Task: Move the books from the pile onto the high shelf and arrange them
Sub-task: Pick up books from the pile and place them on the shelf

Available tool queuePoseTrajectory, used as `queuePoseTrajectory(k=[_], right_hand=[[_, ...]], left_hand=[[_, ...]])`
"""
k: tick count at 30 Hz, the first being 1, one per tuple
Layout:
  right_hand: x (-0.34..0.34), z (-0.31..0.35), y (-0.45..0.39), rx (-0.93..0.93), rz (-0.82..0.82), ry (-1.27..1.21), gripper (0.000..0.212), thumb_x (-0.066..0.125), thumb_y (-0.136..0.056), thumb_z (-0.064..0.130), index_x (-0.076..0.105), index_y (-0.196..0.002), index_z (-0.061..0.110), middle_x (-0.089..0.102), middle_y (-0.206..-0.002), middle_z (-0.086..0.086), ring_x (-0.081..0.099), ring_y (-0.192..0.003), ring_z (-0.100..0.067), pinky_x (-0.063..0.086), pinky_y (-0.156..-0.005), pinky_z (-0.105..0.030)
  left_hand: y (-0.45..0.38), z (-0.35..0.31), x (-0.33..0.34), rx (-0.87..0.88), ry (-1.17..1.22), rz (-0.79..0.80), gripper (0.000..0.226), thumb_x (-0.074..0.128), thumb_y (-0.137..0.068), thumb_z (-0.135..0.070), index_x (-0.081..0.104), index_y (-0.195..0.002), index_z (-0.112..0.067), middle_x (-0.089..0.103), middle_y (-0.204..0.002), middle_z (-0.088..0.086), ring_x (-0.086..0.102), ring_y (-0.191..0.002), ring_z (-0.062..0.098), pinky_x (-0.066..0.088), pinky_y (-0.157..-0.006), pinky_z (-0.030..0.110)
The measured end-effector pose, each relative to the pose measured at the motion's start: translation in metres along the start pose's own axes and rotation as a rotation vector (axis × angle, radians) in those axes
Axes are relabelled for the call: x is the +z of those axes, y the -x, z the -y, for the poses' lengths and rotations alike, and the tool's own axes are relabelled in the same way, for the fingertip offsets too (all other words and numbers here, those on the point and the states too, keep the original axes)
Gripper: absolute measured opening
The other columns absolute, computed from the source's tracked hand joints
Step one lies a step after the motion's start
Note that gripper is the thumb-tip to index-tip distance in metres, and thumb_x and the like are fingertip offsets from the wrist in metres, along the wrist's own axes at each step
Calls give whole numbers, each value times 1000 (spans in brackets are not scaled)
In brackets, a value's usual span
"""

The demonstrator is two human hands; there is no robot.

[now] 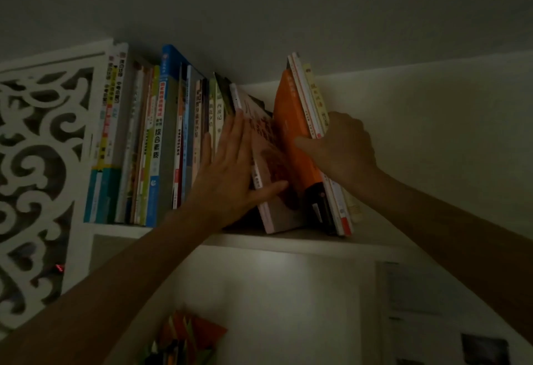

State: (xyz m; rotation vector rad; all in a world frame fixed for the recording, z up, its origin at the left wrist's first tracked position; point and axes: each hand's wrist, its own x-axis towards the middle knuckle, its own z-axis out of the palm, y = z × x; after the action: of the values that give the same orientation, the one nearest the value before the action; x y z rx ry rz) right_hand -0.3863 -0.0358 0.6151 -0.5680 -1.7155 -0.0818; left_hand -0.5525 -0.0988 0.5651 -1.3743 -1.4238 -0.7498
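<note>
Books (161,145) stand on the high shelf (288,239), some leaning.

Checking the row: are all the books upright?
No, the book under the left hand leans left, and the orange book tilts too.

White fretwork panel (34,145), scroll cutouts, at left. Small red light (59,268) visible through a cutout (source unclear). Bright folded papers (184,338) below, orange and green. Pale wall (432,134); grey ceiling (259,4).
</note>
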Motion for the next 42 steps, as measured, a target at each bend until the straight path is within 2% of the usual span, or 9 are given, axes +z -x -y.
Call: queuePoseTrajectory(k=[5,14,20,24,28,30,32,36,42], right_hand=[[23,25,7,-15,29,-31,55,60,-83,46,45,-121,9,62,-111,-7,63,-89,-22,46,-62,-26],[34,28,12,-237,278,184,76,23,-91,62,-2,-149,21,50,-134,-14,63,-95,-30,53,-81,-45],[43,28,16,-308,145,390,72,22,-94,56,8,-148,11,56,-124,-16,62,-90,-32,51,-72,-38],[31,35,26,-137,239,287,66,24,-94,58,22,-145,17,55,-124,-13,59,-101,-32,47,-80,-37],[-17,27,75,-158,208,196,48,44,-96,39,41,-134,11,49,-131,-11,47,-117,-27,39,-97,-35],[-54,21,123,-231,68,165,40,47,-92,31,52,-125,9,57,-122,-9,51,-112,-25,35,-92,-25],[-90,11,174,-235,87,208,41,44,-90,32,59,-117,7,61,-116,-8,52,-107,-21,34,-87,-19],[-144,-34,271,25,485,323,38,49,-91,39,60,-121,17,58,-123,1,49,-111,-10,35,-86,-17],[-199,-140,447,549,1010,564,36,45,-96,34,48,-130,22,52,-132,-1,45,-122,-18,33,-102,-30]], left_hand=[[5,5,7,78,155,-41,86,24,-85,-65,-2,-149,-14,-9,-156,4,-12,-142,12,1,-115,37],[25,44,0,-76,202,17,69,6,-81,-63,-11,-141,-32,-15,-148,-14,-16,-140,8,-11,-112,36],[32,36,9,-47,183,26,68,17,-90,-57,-7,-145,-24,-14,-150,-10,-13,-142,14,-13,-111,37],[46,22,-15,-87,343,13,49,39,-97,-28,31,-144,-14,22,-154,5,17,-143,23,10,-116,50],[93,-12,-43,12,582,-154,37,43,-94,-26,54,-126,-10,53,-122,-2,45,-114,4,33,-100,16],[123,-40,-46,22,686,-139,36,42,-93,-28,56,-123,-14,55,-116,-6,48,-108,3,36,-95,15],[150,-73,-37,100,731,-89,35,44,-92,-28,59,-120,-13,60,-115,-3,51,-109,8,38,-96,20],[213,-145,-4,299,843,126,27,47,-92,-20,65,-110,-11,67,-107,1,57,-98,9,43,-87,16],[345,-262,54,162,1126,802,39,39,-91,-34,64,-111,-13,65,-112,0,58,-103,9,36,-86,6]])
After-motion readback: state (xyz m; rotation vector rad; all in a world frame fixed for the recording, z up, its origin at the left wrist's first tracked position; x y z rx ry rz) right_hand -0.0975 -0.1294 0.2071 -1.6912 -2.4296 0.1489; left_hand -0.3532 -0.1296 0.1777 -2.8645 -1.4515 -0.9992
